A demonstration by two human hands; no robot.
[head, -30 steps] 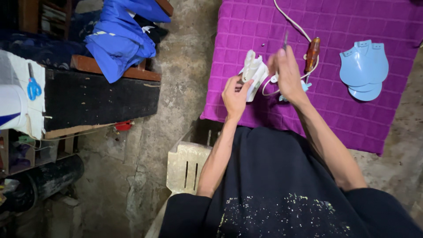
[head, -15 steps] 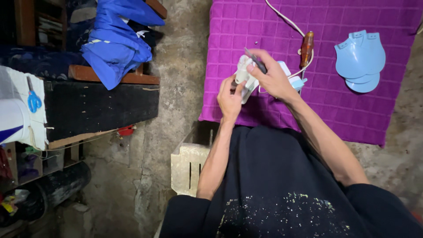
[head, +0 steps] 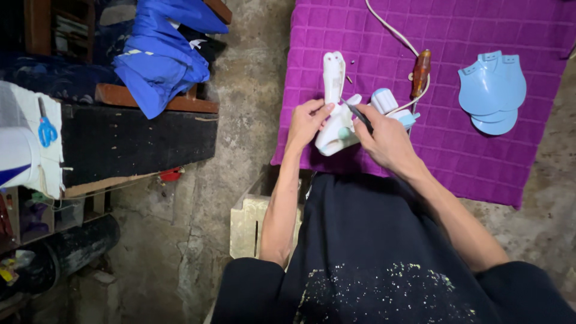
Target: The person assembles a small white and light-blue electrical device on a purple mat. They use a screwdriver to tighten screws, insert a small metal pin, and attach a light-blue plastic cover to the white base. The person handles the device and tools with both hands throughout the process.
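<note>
Purple quilted mat [head: 444, 144] covers the floor in front of you and carries everything in hand. One white plastic housing [head: 336, 123] lies on it near its front-left part, and your left hand [head: 307, 120] steadies that housing, fingers curled against its side with the thumb on top. Your right hand [head: 387, 141] pinches one dark slender tool [head: 358, 113] between thumb and fingers, its tip resting on the housing. One separate white shell half [head: 333, 75] stands just behind the left hand, touching the housing. One white cylindrical part [head: 384, 99] sits just beside the right hand. One brown-handled tool [head: 420, 73] lies farther back, crossed by one white cord [head: 393, 30] that runs off the top edge of the view. Two pale blue plastic covers [head: 493, 90] are stacked to the right, well apart from both hands. A few tiny dark specks near the shell half may be screws; they are too small to tell. The right hand hides the housing's right end. Left of the mat lies bare concrete floor [head: 252, 90], then one dark shelf unit [head: 138, 141] bearing one blue cloth bundle [head: 162, 54] and one pair of blue-handled scissors [head: 45, 129]. One pale wooden crate [head: 252, 225] stands under your left forearm. Open mat remains right of the right hand and behind the covers.
</note>
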